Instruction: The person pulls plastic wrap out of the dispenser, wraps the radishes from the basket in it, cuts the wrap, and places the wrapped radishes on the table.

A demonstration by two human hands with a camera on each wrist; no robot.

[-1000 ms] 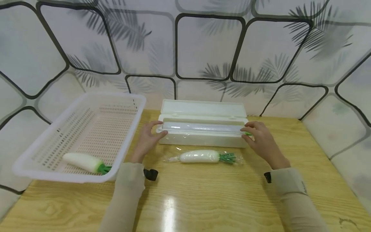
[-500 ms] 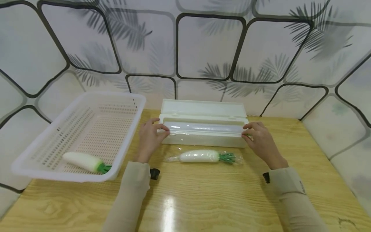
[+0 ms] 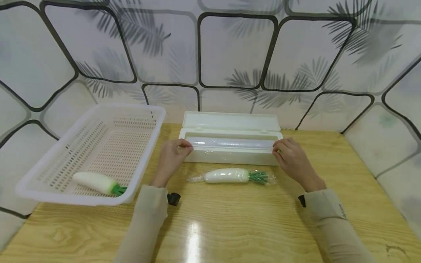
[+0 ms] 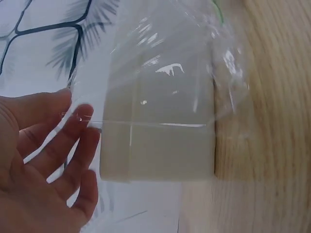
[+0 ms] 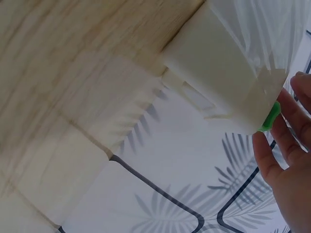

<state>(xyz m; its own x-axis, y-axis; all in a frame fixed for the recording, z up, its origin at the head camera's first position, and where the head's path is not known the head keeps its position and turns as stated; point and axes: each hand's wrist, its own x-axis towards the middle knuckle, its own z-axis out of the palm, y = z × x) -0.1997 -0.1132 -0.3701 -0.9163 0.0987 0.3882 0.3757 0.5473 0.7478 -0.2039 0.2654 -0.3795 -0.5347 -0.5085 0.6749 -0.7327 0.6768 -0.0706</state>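
Note:
A long white cling film dispenser box (image 3: 230, 157) stands lid up near the wall, a film roll (image 3: 230, 142) inside it. My left hand (image 3: 171, 159) pinches the film's edge at the box's left end. In the left wrist view clear cling film (image 4: 165, 92) stretches from thumb and fingertips across the box front. At the other end my right hand (image 3: 292, 160) pinches the film close to a green plastic piece (image 5: 270, 117) on the box. Just in front of the box lies a white radish (image 3: 227, 175) with green stalks, wrapped in clear film.
To the left stands a white slotted plastic basket (image 3: 79, 199), holding an unwrapped white radish (image 3: 95, 182) near its front right corner. The wooden table (image 3: 250, 226) meets a patterned wall (image 3: 236, 51) behind the box.
My left hand has shifted slightly right and its fingers have closed from a spread pose onto the film's edge. The right hand's fingers have drawn together at the box end. The radishes stay put.

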